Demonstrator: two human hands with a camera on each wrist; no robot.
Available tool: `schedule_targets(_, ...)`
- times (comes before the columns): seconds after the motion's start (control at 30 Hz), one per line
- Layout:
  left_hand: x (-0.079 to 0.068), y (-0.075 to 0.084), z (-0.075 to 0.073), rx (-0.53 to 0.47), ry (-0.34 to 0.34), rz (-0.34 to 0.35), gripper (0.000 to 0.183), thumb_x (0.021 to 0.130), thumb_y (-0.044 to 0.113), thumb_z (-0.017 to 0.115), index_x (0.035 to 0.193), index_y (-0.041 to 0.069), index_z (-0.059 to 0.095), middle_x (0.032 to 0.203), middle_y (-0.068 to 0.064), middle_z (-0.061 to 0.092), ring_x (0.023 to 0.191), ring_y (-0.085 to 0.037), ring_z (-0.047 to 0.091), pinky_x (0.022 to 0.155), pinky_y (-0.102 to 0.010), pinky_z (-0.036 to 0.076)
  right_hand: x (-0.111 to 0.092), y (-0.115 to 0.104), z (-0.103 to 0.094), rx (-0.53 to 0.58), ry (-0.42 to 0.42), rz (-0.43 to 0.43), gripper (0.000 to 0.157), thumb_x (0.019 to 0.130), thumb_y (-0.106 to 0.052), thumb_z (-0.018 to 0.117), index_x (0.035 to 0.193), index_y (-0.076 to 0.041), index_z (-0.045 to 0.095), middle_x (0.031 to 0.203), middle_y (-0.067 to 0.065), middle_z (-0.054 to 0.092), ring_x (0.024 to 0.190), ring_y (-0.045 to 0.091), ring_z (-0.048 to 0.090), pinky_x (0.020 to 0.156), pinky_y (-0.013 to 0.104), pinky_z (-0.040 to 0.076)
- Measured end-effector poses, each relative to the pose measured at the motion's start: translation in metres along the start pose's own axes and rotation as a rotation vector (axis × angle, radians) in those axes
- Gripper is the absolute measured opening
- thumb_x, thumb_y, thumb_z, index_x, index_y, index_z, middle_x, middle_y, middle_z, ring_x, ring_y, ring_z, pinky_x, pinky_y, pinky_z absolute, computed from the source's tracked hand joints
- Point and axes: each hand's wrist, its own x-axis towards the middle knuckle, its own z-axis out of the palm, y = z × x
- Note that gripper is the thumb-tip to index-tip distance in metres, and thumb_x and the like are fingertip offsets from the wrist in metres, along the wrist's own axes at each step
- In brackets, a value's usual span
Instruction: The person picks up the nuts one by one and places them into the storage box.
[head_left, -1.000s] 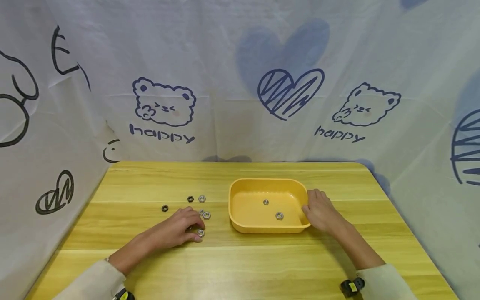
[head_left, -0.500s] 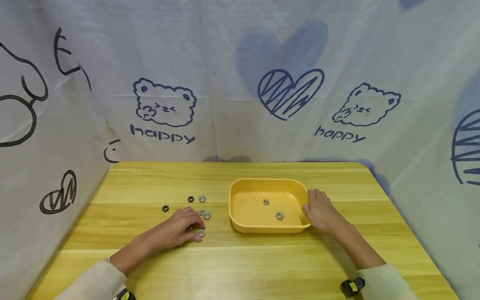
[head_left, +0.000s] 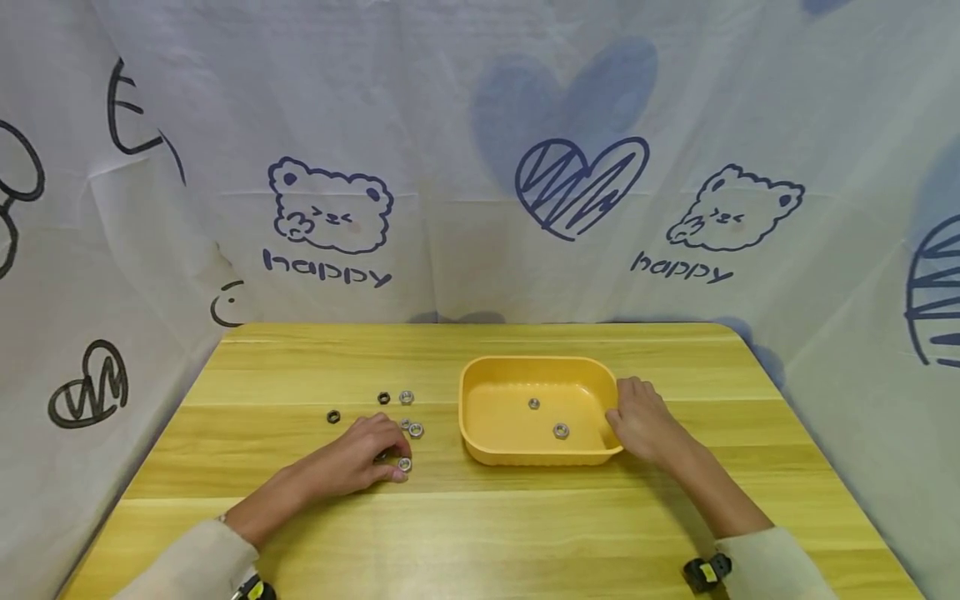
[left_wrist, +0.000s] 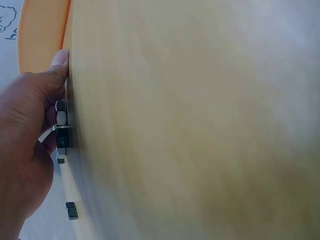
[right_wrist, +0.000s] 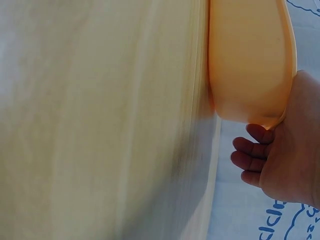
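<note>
My left hand (head_left: 363,454) is low over the table, thumb and index finger closed about a silver hex nut (head_left: 405,464). Another nut (head_left: 381,457) lies partly hidden beneath its palm. Just beyond the fingers are two silver nuts side by side, the larger nut (head_left: 416,431) to the right. Farther back sit a black nut (head_left: 384,398) and a silver nut (head_left: 407,397); a second black nut (head_left: 333,416) lies to the left. My right hand (head_left: 645,421) grips the right wall of a yellow plastic box (head_left: 540,458), thumb over the rim, fingers outside (right_wrist: 250,155).
Inside the box lie two nuts, a smaller nut (head_left: 534,403) and a larger nut (head_left: 561,431). The wood-grain table (head_left: 465,533) ends at a printed white cloth (head_left: 450,233) that hangs behind and at both sides.
Both hands, the nuts and the box keep their places, with only a slight shift of the whole view. The cloth at the left has moved a little.
</note>
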Motion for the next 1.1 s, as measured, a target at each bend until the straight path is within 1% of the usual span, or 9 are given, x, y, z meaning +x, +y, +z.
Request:
schedule_targets(0.17, 0.001, 0.001, 0.001, 0.004, -0.003, 0.000, 0.018, 0.094, 0.037, 0.075, 0.106, 0.024, 0.070, 0.101, 0.017, 0.065, 0.098, -0.002, 0.052, 0.091, -0.034, 0.041, -0.001, 0.001, 0.001, 0.003, -0.008, 0.002, 0.050, 0.104, -0.018, 0.042, 0.137, 0.020, 0.041, 0.133, 0.036, 0.049, 0.120, 0.048, 0.047, 0.098, 0.061, 0.042)
schedule_targets(0.33, 0.002, 0.002, 0.002, 0.016, 0.017, -0.003, 0.017, 0.093, 0.034, 0.077, 0.104, 0.023, 0.070, 0.099, 0.015, 0.065, 0.096, -0.002, 0.052, 0.092, -0.035, 0.042, -0.001, 0.000, 0.001, 0.014, -0.016, 0.006, 0.050, 0.104, -0.018, 0.041, 0.138, 0.019, 0.040, 0.135, 0.036, 0.048, 0.121, 0.048, 0.046, 0.099, 0.061, 0.041)
schedule_targets(0.6, 0.005, 0.004, 0.001, 0.020, 0.032, -0.065, 0.016, 0.093, 0.035, 0.077, 0.102, 0.023, 0.072, 0.093, 0.016, 0.064, 0.092, -0.002, 0.052, 0.092, -0.036, 0.043, -0.002, -0.002, 0.002, 0.010, -0.004, 0.011, 0.049, 0.103, -0.017, 0.042, 0.137, 0.019, 0.041, 0.132, 0.035, 0.049, 0.115, 0.045, 0.046, 0.097, 0.059, 0.042)
schedule_targets(0.8, 0.010, 0.006, -0.002, 0.004, 0.040, -0.087, 0.012, 0.094, 0.033, 0.077, 0.099, 0.025, 0.071, 0.088, 0.018, 0.062, 0.088, -0.003, 0.050, 0.086, -0.032, 0.045, -0.003, -0.003, 0.002, 0.002, 0.002, 0.017, 0.047, 0.103, -0.017, 0.042, 0.134, 0.018, 0.042, 0.128, 0.032, 0.050, 0.111, 0.042, 0.046, 0.095, 0.057, 0.042)
schedule_targets(0.9, 0.012, 0.008, -0.002, -0.004, 0.052, -0.090, 0.015, 0.094, 0.031, 0.077, 0.103, 0.020, 0.072, 0.092, 0.015, 0.064, 0.089, -0.004, 0.053, 0.088, -0.034, 0.049, -0.004, -0.003, 0.002, 0.004, 0.002, 0.020, 0.046, 0.103, -0.016, 0.043, 0.133, 0.018, 0.043, 0.127, 0.032, 0.051, 0.111, 0.042, 0.046, 0.095, 0.057, 0.042)
schedule_targets(0.93, 0.013, 0.008, -0.002, -0.007, 0.058, -0.085, 0.016, 0.094, 0.030, 0.077, 0.104, 0.018, 0.073, 0.093, 0.013, 0.066, 0.091, -0.005, 0.054, 0.093, -0.037, 0.050, -0.004, -0.003, 0.002, 0.004, 0.002, 0.020, 0.046, 0.102, -0.016, 0.043, 0.133, 0.018, 0.043, 0.127, 0.032, 0.051, 0.111, 0.042, 0.046, 0.094, 0.057, 0.042)
schedule_targets(0.97, 0.014, 0.009, -0.002, -0.008, 0.060, -0.090, 0.019, 0.095, 0.030, 0.076, 0.107, 0.016, 0.073, 0.095, 0.012, 0.067, 0.092, -0.005, 0.055, 0.095, -0.038, 0.051, -0.004, -0.003, 0.002, 0.004, 0.002, 0.020, 0.046, 0.102, -0.016, 0.042, 0.133, 0.018, 0.043, 0.126, 0.032, 0.051, 0.111, 0.041, 0.046, 0.094, 0.057, 0.042)
schedule_targets(1.03, 0.016, 0.010, -0.003, -0.015, 0.063, -0.099, 0.023, 0.095, 0.030, 0.076, 0.111, 0.012, 0.073, 0.099, 0.009, 0.068, 0.095, -0.006, 0.056, 0.095, -0.038, 0.052, -0.004, -0.002, 0.002, 0.007, 0.000, 0.023, 0.046, 0.102, -0.016, 0.043, 0.133, 0.018, 0.043, 0.125, 0.031, 0.051, 0.109, 0.041, 0.046, 0.093, 0.056, 0.042)
schedule_targets(1.1, 0.018, 0.011, -0.003, -0.026, 0.062, -0.104, 0.023, 0.097, 0.029, 0.074, 0.111, 0.012, 0.073, 0.101, 0.008, 0.067, 0.095, -0.007, 0.056, 0.093, -0.035, 0.053, -0.004, -0.002, 0.002, 0.008, 0.000, 0.024, 0.046, 0.102, -0.016, 0.043, 0.133, 0.018, 0.043, 0.124, 0.031, 0.051, 0.108, 0.040, 0.046, 0.092, 0.055, 0.042)
